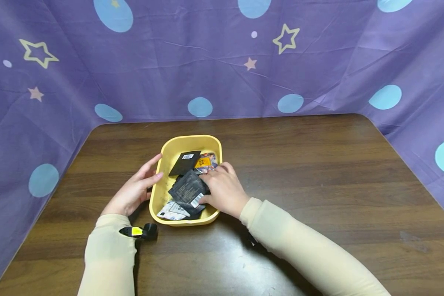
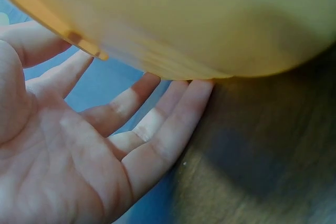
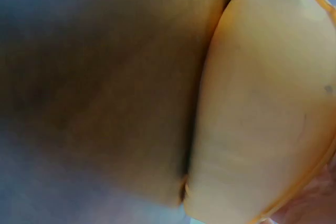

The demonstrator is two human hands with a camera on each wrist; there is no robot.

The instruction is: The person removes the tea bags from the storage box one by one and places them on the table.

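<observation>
- Location: the yellow bin (image 1: 192, 142) stands on the bench (image 1: 318, 172), at about 10 o'clock from the bench's middle. The packets lie inside it.
- Left hand (image 1: 129, 193): at the bin's 9 o'clock side. Fingers are spread; the left wrist view shows fingertips against the outer wall, apparently to steady the bin.
- Right hand (image 1: 225, 188): reaches over the rim from 3 o'clock, with the thumb at the edge of the creased black packet (image 1: 186, 191). Some fingertips are hidden; whether it pinches the packet or merely touches it cannot be told.
- Contents, clockwise: flat black packet (image 1: 181, 164) near 12 o'clock; colorful packet (image 1: 204, 163) with orange panel near 1 o'clock; white packet (image 1: 174, 210) near 7 o'clock. The creased packet lies near the center, toward 6 o'clock, over other dark material.
- Completed: the bin is in position and the right hand has access to its contents.
- Outstanding: the packets overlap at differing angles, in no evident order. No packet is raised clear of the bin. Handling of the contents appears unfinished; the exact stage cannot be determined.
</observation>
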